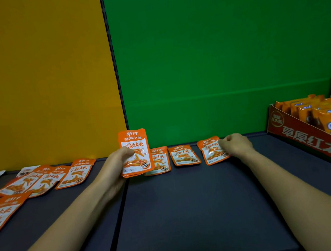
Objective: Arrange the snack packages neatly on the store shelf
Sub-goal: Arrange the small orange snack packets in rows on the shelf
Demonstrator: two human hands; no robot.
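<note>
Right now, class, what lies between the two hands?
Head view: two orange packets lie flat between the raised packet in the left hand and the rightmost packet the right hand pinches.

Yellow panel point(40, 78) beside green panel point(224, 55)

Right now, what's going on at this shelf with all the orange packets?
A person is lining up orange snack packets on the dark shelf. The left hand grips an upright packet at the row's left end, while the right hand pinches the rightmost packet, which lies flat. Two more packets lie between them, along the green back wall. A loose pile waits on the left, and a Cal Cheese box sits far right.
</note>
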